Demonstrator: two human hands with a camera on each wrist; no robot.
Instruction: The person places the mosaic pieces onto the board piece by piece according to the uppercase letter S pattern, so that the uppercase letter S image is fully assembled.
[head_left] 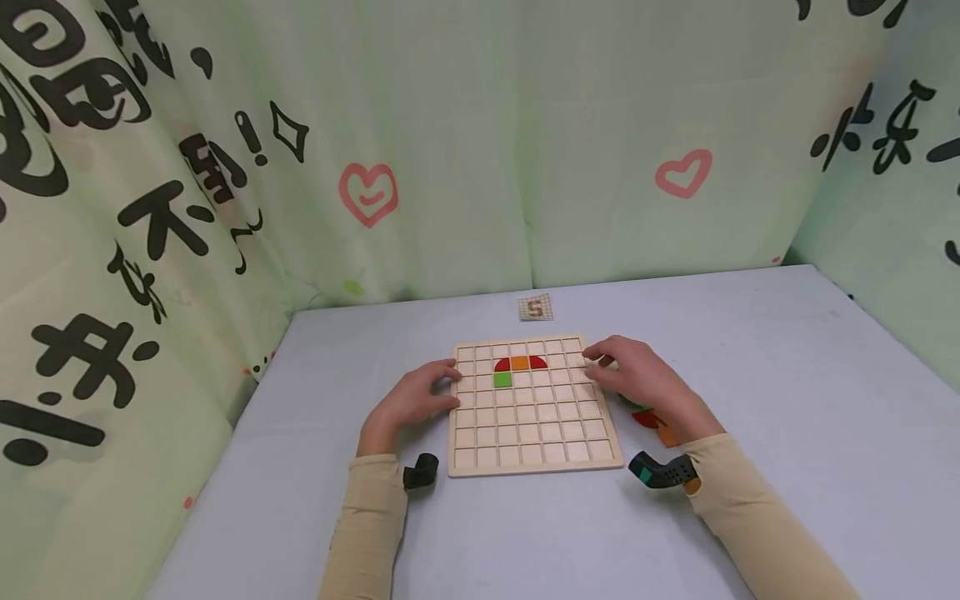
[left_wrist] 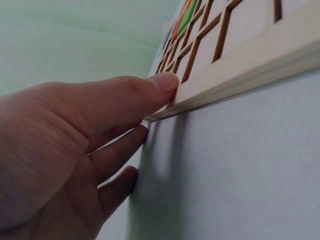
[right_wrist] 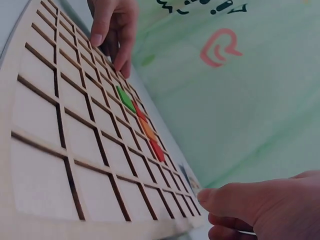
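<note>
A square wooden grid board [head_left: 536, 414] lies flat on the table. Set in its upper cells are a red curved piece [head_left: 502, 364], an orange square [head_left: 520, 363], a second red piece [head_left: 537, 362] and a green square [head_left: 502, 380] below the first. My left hand [head_left: 412, 396] touches the board's left edge, its thumb [left_wrist: 165, 82] on the rim and the other fingers beside it. At the right edge, near the upper corner, my right hand [head_left: 637, 371] has its thumb and fingertips close to the rim. No piece shows between those fingers.
Loose pieces, among them a red one [head_left: 645, 418] and an orange one [head_left: 667, 435], lie partly hidden under my right forearm. Behind the board is a small patterned card [head_left: 536, 307]. A printed curtain [head_left: 465, 167] stands along the back of the white-covered table [head_left: 525, 533].
</note>
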